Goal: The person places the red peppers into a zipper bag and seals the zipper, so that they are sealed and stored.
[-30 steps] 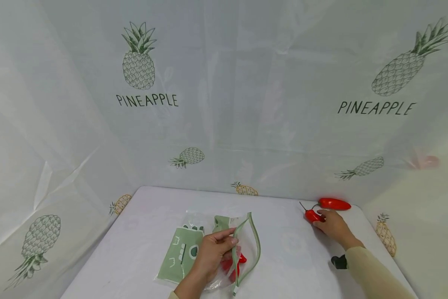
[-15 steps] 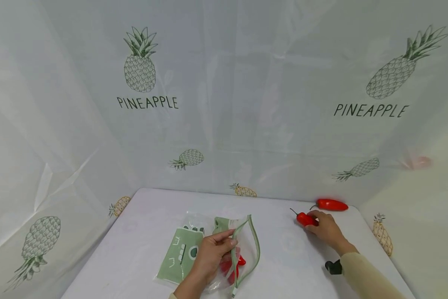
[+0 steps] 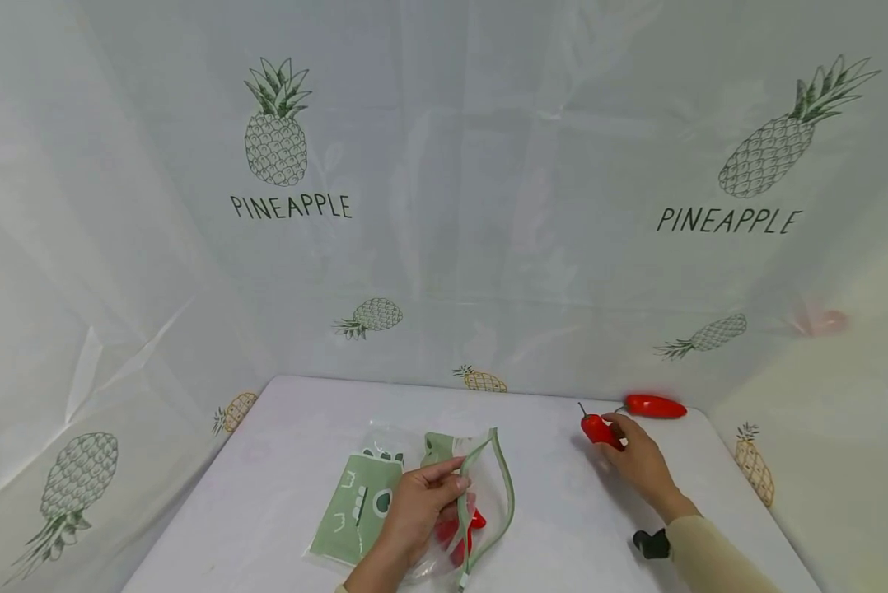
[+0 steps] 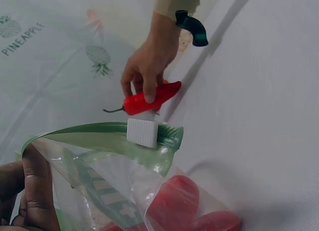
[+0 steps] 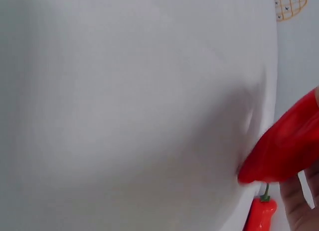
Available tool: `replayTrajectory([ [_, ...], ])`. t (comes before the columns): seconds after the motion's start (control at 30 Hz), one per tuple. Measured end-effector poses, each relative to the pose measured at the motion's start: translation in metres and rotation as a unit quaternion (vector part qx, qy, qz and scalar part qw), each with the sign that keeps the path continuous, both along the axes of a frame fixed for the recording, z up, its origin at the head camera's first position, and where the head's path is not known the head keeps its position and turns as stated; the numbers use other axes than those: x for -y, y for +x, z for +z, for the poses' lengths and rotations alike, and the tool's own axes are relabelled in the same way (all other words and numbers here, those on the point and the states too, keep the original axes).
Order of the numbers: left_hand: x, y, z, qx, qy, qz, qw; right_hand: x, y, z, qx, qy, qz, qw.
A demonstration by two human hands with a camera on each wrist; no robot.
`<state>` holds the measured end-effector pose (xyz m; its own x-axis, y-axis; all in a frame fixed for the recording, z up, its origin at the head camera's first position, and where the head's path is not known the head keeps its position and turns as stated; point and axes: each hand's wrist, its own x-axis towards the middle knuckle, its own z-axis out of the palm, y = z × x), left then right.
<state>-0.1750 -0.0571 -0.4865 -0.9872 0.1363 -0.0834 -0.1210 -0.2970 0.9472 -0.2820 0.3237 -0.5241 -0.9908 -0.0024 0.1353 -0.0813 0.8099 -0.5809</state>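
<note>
Red and glossy, one pepper (image 3: 597, 430) is pinched by the right hand (image 3: 641, 461) near the far right corner of the worktop (image 3: 563, 502); across a wide stretch, the green-rimmed bag (image 4: 107, 136) is pinched by the left hand (image 3: 418, 504).

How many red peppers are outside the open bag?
2: one pepper in the right hand, the other pepper back right on the table. Inside the bag, some may be hidden.

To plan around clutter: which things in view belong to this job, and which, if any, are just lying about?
Likely part of the job:
Green-trimmed zip bag, in the left hand
Bagged red chili peppers
Held red chili pepper, in the right hand
Loose red chili pepper at the far edge

Just surroundings:
Pineapple-print sheet
White table
</note>
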Motion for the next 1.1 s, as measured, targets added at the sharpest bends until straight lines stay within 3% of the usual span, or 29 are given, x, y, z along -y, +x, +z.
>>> replayTrajectory([
  [0.43, -0.001, 0.003, -0.004, 0.003, 0.006, -0.004, 1.0, 0.017, 0.018, -0.007, -0.098, -0.058, 0.007, 0.9935],
  [1.1, 0.0, 0.0, 0.001, 0.002, -0.003, 0.001, 1.0, 0.063, 0.046, 0.004, -0.161, -0.11, 0.003, 0.9808],
])
